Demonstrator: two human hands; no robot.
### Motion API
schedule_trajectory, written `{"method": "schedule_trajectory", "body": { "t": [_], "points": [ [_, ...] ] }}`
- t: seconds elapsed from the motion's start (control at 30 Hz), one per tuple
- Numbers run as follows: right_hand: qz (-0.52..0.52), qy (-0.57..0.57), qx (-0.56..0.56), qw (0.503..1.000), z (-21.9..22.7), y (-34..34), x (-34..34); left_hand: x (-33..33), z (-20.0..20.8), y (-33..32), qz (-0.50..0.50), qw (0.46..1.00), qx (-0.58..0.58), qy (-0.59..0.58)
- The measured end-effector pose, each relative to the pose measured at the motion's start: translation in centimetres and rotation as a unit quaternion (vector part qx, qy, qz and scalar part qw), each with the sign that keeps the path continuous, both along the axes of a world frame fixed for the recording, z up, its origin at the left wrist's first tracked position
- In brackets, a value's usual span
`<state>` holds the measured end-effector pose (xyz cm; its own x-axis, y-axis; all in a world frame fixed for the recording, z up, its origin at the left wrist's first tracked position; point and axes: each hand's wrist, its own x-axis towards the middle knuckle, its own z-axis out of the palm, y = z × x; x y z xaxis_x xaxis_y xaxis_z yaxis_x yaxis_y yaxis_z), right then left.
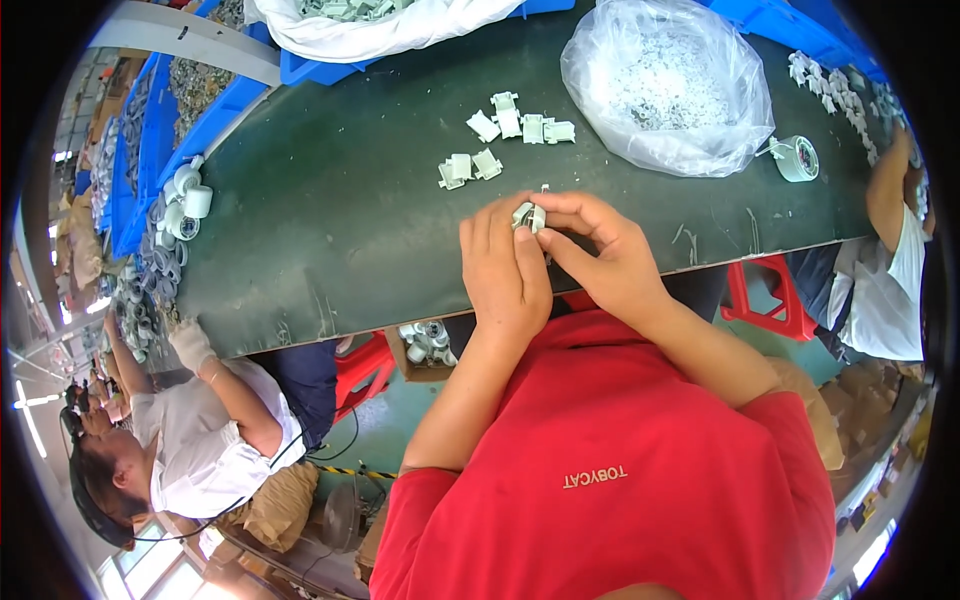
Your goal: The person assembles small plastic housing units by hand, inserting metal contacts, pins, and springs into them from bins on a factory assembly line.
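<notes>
- The left hand [505, 265] and the right hand [605, 250] meet over the near edge of the green counter [300, 230], each with its grip closed, fingertips pinching one small pale part [529, 214] between them
- That part sits at the fingertips, mostly covered by them, so its full shape is hard to make out (a bit of metal seems to glint in its middle)
- A thin pale tip [545, 188] pokes up just beyond the fingers; whether it joins the part cannot be told
- Beyond the hands, pale housings lie in two loose groups, the farther one [508, 122] and the nearer one [455, 170], their undersides hidden
- A clear plastic bag [665, 85] holds a heap of tiny see-through pieces, too small to tell apart, its top cut off
- Beside it lies a round white unit [797, 158] with a dark face, too small to read
- The white sack [390, 40] of pale parts runs out of view at the top
- Below the counter's edge, a cardboard box [427, 370] of white pieces shows only in part
- At left, a co-worker's gloved hand [190, 345] is near grey parts [160, 262] that blur together; at right, another person's arm [887, 190] is partly lost to the dark rim
</notes>
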<state>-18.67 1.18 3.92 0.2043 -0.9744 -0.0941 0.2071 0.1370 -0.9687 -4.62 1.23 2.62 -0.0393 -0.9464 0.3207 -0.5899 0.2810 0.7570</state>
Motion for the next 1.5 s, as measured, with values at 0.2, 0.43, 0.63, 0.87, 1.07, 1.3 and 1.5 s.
{"method": "schedule_trajectory", "body": {
  "t": [0.2, 0.43, 0.63, 0.87, 1.07, 1.3, 1.5],
  "points": [
    [-0.074, 0.049, -0.049, 0.995, -0.4, 1.0, 1.2, -0.2, -0.3, 0.0, -0.001, 0.999, -0.043, -0.008],
    [-0.161, 0.147, -0.17, 0.961, -1.6, 1.0, 2.3, -0.3, -0.9, -0.1, 0.017, 0.998, -0.053, -0.004],
    [-0.099, 0.109, -0.091, 0.985, -0.4, -0.6, 1.2, 0.3, -1.0, -0.3, 0.029, 0.955, 0.114, 0.271],
    [-0.074, 0.209, -0.229, 0.948, -0.2, -1.2, -0.7, 0.5, 1.9, -0.2, 0.052, 0.741, 0.354, 0.569],
    [-0.104, 0.218, -0.226, 0.944, 0.2, -0.4, -0.4, 1.0, 0.9, -0.5, -0.05, 0.751, 0.356, 0.554],
    [-0.119, 0.224, -0.223, 0.941, 0.3, -0.3, -1.5, 0.0, 1.0, -0.7, -0.065, 0.757, 0.364, 0.539],
    [-0.072, 0.339, -0.324, 0.88, -0.5, -2.1, -5.7, -0.3, 0.7, -1.3, -0.105, 0.993, -0.036, -0.041]
  ]
}}
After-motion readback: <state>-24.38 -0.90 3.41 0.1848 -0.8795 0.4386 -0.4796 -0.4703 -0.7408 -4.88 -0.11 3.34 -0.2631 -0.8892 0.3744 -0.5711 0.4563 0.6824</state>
